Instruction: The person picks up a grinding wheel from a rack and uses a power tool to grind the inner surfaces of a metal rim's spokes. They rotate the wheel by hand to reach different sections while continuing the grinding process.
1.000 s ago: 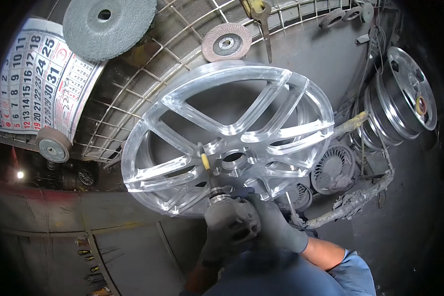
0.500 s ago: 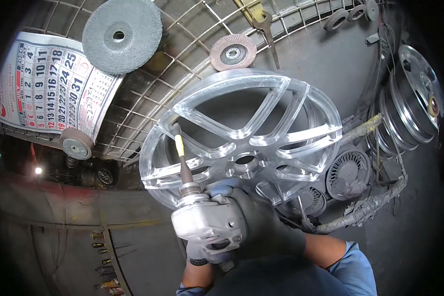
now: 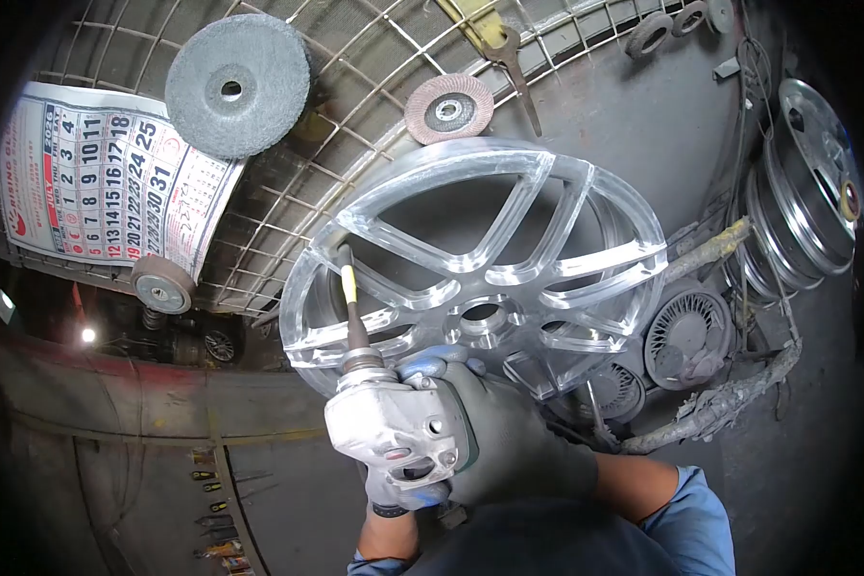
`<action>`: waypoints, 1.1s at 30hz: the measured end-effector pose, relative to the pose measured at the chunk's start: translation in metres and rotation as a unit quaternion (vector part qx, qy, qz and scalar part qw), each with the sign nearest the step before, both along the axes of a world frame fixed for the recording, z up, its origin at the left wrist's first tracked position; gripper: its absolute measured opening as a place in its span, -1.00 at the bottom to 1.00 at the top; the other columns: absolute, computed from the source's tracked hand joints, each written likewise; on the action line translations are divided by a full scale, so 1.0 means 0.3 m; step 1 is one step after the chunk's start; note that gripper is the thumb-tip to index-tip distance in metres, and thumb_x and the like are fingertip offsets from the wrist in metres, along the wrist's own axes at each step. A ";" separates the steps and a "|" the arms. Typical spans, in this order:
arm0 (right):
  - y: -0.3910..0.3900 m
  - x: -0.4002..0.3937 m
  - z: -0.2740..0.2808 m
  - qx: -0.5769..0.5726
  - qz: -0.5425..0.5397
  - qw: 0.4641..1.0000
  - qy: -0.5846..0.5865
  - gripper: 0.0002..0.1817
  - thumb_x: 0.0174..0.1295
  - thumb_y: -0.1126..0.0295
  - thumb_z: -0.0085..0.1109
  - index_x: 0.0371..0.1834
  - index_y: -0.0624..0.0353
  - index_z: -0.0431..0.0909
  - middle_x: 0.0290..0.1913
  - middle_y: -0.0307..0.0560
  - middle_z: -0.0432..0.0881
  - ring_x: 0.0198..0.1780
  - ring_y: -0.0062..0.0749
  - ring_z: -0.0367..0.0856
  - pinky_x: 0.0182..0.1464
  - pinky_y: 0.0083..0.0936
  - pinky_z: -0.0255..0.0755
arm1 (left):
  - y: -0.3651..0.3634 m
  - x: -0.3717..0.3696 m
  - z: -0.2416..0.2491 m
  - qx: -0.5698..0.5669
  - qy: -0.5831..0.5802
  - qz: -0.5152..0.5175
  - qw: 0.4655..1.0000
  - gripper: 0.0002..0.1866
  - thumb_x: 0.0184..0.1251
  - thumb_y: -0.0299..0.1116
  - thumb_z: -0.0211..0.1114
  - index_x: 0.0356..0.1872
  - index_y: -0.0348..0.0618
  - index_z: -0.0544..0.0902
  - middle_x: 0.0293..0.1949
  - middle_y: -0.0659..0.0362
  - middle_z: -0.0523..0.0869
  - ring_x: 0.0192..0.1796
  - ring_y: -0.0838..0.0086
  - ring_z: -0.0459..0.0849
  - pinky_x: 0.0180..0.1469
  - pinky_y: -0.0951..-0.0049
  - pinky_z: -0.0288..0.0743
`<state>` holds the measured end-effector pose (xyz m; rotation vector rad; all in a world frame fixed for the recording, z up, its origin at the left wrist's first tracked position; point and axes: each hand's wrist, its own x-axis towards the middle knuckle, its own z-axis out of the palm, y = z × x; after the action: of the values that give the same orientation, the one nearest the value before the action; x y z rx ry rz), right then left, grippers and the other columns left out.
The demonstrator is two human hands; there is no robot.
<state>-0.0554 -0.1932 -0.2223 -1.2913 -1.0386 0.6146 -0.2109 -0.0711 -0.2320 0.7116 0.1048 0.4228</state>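
Note:
A bare-metal alloy car wheel [image 3: 482, 278] with split spokes stands propped in front of me. Both my gloved hands are closed on a grey-white power grinder [image 3: 394, 427]. My right hand [image 3: 509, 432], in a grey glove with blue patches, wraps the tool from the right, its fingers over the front near the collar. Below the body my left hand [image 3: 403, 492] grips it, mostly hidden by the tool. A long spindle with a yellow band [image 3: 349, 283] runs forward from the collar. Its tip lies in a spoke opening at the wheel's upper left, close to the rim.
On the wire mesh behind hang a large grey abrasive disc [image 3: 238, 115], a flap disc [image 3: 449, 110], a spanner [image 3: 518, 77] and a calendar [image 3: 91, 178]. A small wheel-shaped disc [image 3: 163, 284] sits below. Stacked rims [image 3: 797, 221] and wheel covers [image 3: 686, 336] stand at right beside a crusted bar [image 3: 720, 408].
My view has shifted slightly, so the calendar and discs sit a little differently. The grinder body has moved slightly left and up; the spindle tip stays in the same spoke opening.

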 end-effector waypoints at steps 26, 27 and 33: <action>0.022 0.003 -0.004 0.015 -0.041 0.996 -0.076 -0.31 0.09 0.12 0.43 0.19 0.38 0.49 -0.01 0.22 0.58 -0.16 0.06 0.69 -0.07 -0.19 0.60 | -0.004 0.018 0.001 0.008 0.018 0.011 1.000 -0.43 0.59 0.02 0.04 0.39 -0.16 0.35 0.26 0.01 0.54 0.27 0.16 0.57 0.33 0.12 0.52; 0.020 0.006 -0.003 0.015 -0.042 0.996 -0.075 -0.31 0.09 0.12 0.43 0.19 0.38 0.49 -0.01 0.22 0.58 -0.16 0.06 0.69 -0.07 -0.19 0.60 | -0.003 0.017 0.007 0.007 0.019 0.011 1.000 -0.44 0.59 0.02 0.04 0.39 -0.16 0.35 0.26 0.01 0.54 0.27 0.16 0.56 0.33 0.12 0.52; 0.012 -0.019 -0.072 0.059 -0.063 0.987 -0.135 -0.37 0.08 0.15 0.35 0.02 0.49 0.41 -0.26 0.33 0.64 -0.22 0.19 0.70 -0.12 -0.08 0.55 | -0.004 0.013 -0.007 0.012 0.026 0.011 1.000 -0.44 0.59 0.02 0.04 0.40 -0.15 0.34 0.26 0.01 0.53 0.27 0.17 0.56 0.33 0.12 0.52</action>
<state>-0.0612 -0.1895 -0.2437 -1.3485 -1.1856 0.2812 -0.2070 -0.0723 -0.2342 0.7453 0.1564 0.4279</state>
